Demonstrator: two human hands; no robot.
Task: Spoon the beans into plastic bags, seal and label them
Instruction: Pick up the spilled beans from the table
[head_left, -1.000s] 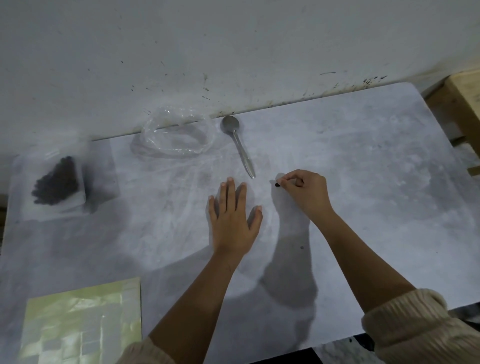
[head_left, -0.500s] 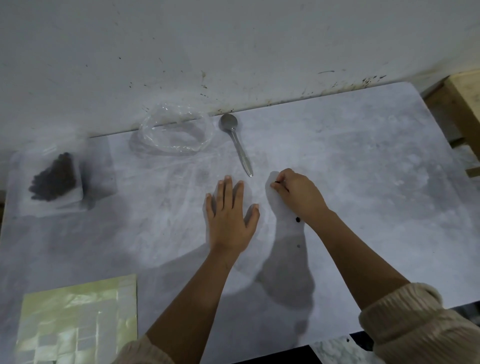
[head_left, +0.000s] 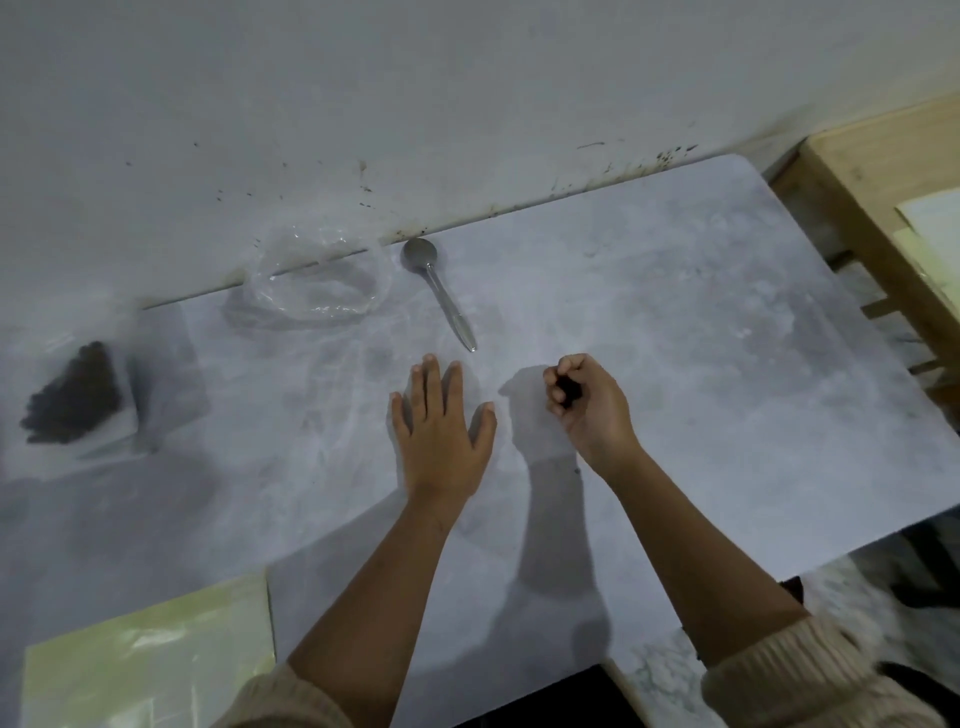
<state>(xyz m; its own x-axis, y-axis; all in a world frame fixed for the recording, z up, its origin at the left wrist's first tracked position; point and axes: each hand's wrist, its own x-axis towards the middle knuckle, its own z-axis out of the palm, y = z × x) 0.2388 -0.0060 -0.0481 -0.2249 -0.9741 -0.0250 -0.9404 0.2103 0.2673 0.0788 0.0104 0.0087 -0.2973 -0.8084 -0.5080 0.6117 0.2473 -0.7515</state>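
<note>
Head view: left hand (head_left: 441, 426) flat on grey marble table (head_left: 675, 338), fingers straight, nothing held; right hand (head_left: 587, 405) clenched round small dark bean (head_left: 569, 391). Heap of dark beans (head_left: 72, 400) in clear plastic bag (head_left: 127, 410) at far left; empty crumpled clear bag (head_left: 317, 286) beside steel spoon (head_left: 441, 299) near wall (head_left: 467, 104)

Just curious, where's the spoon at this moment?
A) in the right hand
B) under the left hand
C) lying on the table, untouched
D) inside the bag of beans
C: the spoon lies on the table beside the clear bag. The left hand lies flat, and the right hand curls round only a dark bit.
</note>
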